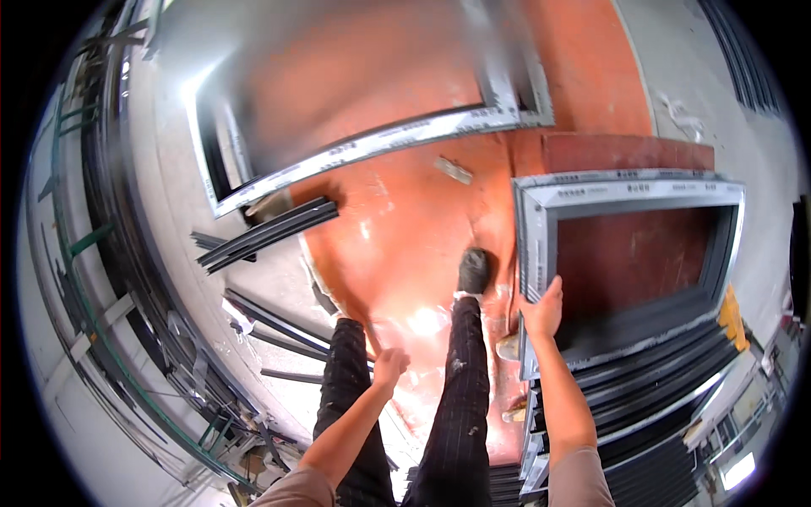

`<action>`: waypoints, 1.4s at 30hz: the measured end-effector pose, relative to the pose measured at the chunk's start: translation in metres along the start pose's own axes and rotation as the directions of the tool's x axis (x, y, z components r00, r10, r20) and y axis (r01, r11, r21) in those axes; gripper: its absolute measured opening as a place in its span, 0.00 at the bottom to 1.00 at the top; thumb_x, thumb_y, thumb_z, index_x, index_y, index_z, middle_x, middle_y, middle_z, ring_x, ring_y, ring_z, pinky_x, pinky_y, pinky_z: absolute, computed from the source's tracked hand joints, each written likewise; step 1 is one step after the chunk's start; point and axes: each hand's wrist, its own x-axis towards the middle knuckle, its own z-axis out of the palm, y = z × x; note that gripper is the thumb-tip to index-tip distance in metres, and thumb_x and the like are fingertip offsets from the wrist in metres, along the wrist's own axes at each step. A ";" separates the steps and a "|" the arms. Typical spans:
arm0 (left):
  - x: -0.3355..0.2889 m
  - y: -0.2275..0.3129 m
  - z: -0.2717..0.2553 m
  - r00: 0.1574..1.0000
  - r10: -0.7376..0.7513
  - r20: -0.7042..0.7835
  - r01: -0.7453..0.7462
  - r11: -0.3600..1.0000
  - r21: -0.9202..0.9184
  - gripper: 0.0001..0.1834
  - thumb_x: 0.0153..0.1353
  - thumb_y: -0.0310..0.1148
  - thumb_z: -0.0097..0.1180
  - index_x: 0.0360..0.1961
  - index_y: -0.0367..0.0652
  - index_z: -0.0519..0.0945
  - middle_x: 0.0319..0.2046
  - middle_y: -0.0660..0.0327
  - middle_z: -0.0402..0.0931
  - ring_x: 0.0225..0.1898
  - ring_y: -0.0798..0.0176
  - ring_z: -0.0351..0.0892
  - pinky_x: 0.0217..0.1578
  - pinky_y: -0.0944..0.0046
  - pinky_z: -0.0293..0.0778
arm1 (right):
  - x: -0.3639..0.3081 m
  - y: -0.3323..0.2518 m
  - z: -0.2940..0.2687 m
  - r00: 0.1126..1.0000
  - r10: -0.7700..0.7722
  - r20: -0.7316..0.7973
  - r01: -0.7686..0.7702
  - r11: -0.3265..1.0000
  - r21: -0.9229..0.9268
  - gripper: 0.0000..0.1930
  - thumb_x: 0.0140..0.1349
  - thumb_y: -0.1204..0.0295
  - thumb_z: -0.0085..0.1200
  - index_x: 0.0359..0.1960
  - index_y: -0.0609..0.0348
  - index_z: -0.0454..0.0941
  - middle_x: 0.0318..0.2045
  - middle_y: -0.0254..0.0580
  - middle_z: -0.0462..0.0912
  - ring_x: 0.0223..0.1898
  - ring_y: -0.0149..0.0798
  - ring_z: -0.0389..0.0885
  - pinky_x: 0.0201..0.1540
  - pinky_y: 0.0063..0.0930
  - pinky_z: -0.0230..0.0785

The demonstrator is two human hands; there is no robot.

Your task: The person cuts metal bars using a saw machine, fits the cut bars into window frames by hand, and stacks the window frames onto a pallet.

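Observation:
My right hand (543,314) grips the left bar of a grey window frame (634,193), its thumb on the outer side. Protective film with print covers the frame's faces. The frame lies on top of a stack of similar dark frames (650,397) at my right. My left hand (391,369) is closed in front of my left leg. A thin tan strip shows beside its fingers, but I cannot make out whether the hand holds it.
A larger film-covered frame (363,148) stands ahead, partly blurred. Black profile pieces (270,237) lie at the left, near a long rack of profiles (110,279). A small block (454,171) lies on the orange floor sheet (397,228). Yellow material (733,319) hangs by the stack.

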 end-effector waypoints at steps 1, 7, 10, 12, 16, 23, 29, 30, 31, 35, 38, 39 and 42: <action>-0.010 0.009 -0.006 1.000 0.009 -0.014 -0.009 1.000 -0.017 0.16 0.67 0.37 0.51 0.48 0.37 0.76 0.36 0.57 0.80 0.34 0.62 0.82 0.31 0.64 0.79 | 0.000 0.005 0.003 1.000 -0.016 -0.011 0.015 1.000 -0.020 0.46 0.43 0.63 0.71 0.62 0.62 0.58 0.48 0.62 0.75 0.49 0.62 0.75 0.50 0.48 0.71; -0.098 0.087 -0.055 0.981 0.166 -0.104 -0.190 0.934 -0.302 0.14 0.68 0.33 0.50 0.46 0.32 0.75 0.35 0.54 0.80 0.27 0.62 0.80 0.31 0.63 0.79 | 0.017 -0.015 -0.025 0.900 0.133 0.415 0.007 0.948 -0.319 0.49 0.45 0.61 0.71 0.65 0.66 0.53 0.49 0.63 0.77 0.50 0.59 0.78 0.51 0.45 0.73; -0.139 0.145 -0.086 0.931 0.334 -0.148 -0.363 0.895 -0.261 0.14 0.70 0.35 0.50 0.50 0.36 0.75 0.40 0.58 0.80 0.39 0.65 0.80 0.43 0.66 0.76 | 0.036 -0.032 -0.058 0.807 0.134 0.575 0.215 0.840 -0.497 0.16 0.49 0.61 0.64 0.34 0.60 0.82 0.38 0.54 0.84 0.44 0.54 0.83 0.46 0.45 0.76; -0.152 0.168 -0.113 0.841 0.492 -0.227 -0.530 0.833 -0.159 0.15 0.70 0.36 0.50 0.51 0.38 0.75 0.42 0.60 0.80 0.45 0.67 0.79 0.49 0.67 0.72 | 0.046 -0.052 -0.068 0.807 0.072 0.586 0.290 0.816 -0.500 0.15 0.50 0.60 0.63 0.31 0.61 0.82 0.35 0.52 0.85 0.41 0.52 0.84 0.43 0.44 0.76; -0.159 0.189 -0.162 0.770 0.525 -0.364 -0.605 0.781 -0.153 0.15 0.71 0.36 0.50 0.51 0.36 0.76 0.42 0.59 0.81 0.45 0.66 0.79 0.50 0.66 0.72 | 0.040 -0.118 -0.066 0.842 -0.279 0.462 0.397 0.900 -0.179 0.14 0.55 0.63 0.59 0.36 0.61 0.81 0.33 0.51 0.85 0.38 0.51 0.84 0.40 0.43 0.75; -0.068 0.172 -0.216 0.893 0.355 -0.276 -0.417 0.883 -0.214 0.15 0.69 0.34 0.50 0.51 0.35 0.77 0.45 0.56 0.80 0.45 0.66 0.79 0.48 0.65 0.74 | 0.031 -0.292 -0.003 0.648 -0.500 0.575 0.608 0.794 0.005 0.13 0.57 0.64 0.57 0.40 0.58 0.81 0.32 0.51 0.83 0.37 0.52 0.83 0.37 0.42 0.74; 0.000 0.208 -0.273 0.902 0.400 -0.164 -0.421 0.899 -0.122 0.14 0.70 0.32 0.50 0.50 0.32 0.76 0.45 0.57 0.80 0.48 0.66 0.79 0.50 0.67 0.73 | 0.019 -0.443 0.108 0.484 -0.659 0.575 0.770 0.633 0.077 0.11 0.59 0.67 0.55 0.40 0.59 0.80 0.32 0.51 0.82 0.37 0.53 0.81 0.39 0.42 0.73; 0.016 0.214 -0.285 0.885 0.421 -0.200 -0.437 0.898 -0.042 0.14 0.69 0.32 0.50 0.49 0.32 0.76 0.44 0.57 0.80 0.47 0.67 0.79 0.50 0.67 0.73 | 0.018 -0.470 0.130 0.459 -0.690 0.560 0.778 0.616 0.122 0.12 0.60 0.67 0.54 0.41 0.58 0.80 0.34 0.53 0.82 0.39 0.54 0.81 0.41 0.44 0.73; 0.033 0.218 -0.296 0.865 0.442 -0.237 -0.445 0.894 0.043 0.14 0.69 0.32 0.50 0.49 0.32 0.76 0.42 0.58 0.81 0.47 0.67 0.79 0.50 0.67 0.73 | 0.017 -0.492 0.154 0.431 -0.721 0.543 0.782 0.598 0.173 0.13 0.61 0.66 0.53 0.43 0.58 0.79 0.36 0.54 0.82 0.40 0.56 0.80 0.43 0.46 0.72; 0.111 0.266 -0.336 0.704 0.566 -0.428 -0.505 0.823 0.259 0.13 0.68 0.31 0.52 0.50 0.36 0.77 0.42 0.54 0.81 0.44 0.62 0.80 0.49 0.64 0.73 | 0.047 -0.580 0.256 0.346 -0.877 0.332 0.845 0.445 0.296 0.16 0.60 0.65 0.55 0.47 0.59 0.78 0.38 0.53 0.82 0.42 0.55 0.80 0.45 0.45 0.73; 0.175 0.330 -0.357 0.283 0.780 -0.559 -0.577 0.604 0.550 0.15 0.61 0.30 0.55 0.50 0.43 0.77 0.45 0.49 0.77 0.46 0.48 0.77 0.50 0.53 0.72 | 0.088 -0.628 0.321 0.467 -0.859 0.208 0.756 0.510 0.409 0.17 0.58 0.65 0.58 0.43 0.65 0.76 0.37 0.58 0.82 0.39 0.54 0.82 0.40 0.44 0.74; 0.196 0.342 -0.379 0.127 0.821 -0.557 -0.490 0.540 0.684 0.16 0.61 0.28 0.56 0.51 0.42 0.77 0.45 0.50 0.77 0.47 0.48 0.77 0.50 0.53 0.72 | 0.089 -0.647 0.337 0.475 -0.782 0.402 0.632 0.622 0.462 0.23 0.60 0.65 0.61 0.53 0.66 0.72 0.36 0.51 0.84 0.35 0.43 0.85 0.36 0.36 0.78; 0.239 0.405 -0.434 0.039 0.774 -0.632 -0.207 0.625 0.753 0.28 0.58 0.42 0.64 0.55 0.35 0.74 0.48 0.45 0.77 0.49 0.41 0.76 0.53 0.51 0.70 | 0.088 -0.669 0.416 0.604 -0.744 0.285 0.623 0.664 0.414 0.36 0.51 0.51 0.67 0.50 0.74 0.73 0.35 0.54 0.82 0.31 0.44 0.83 0.28 0.37 0.78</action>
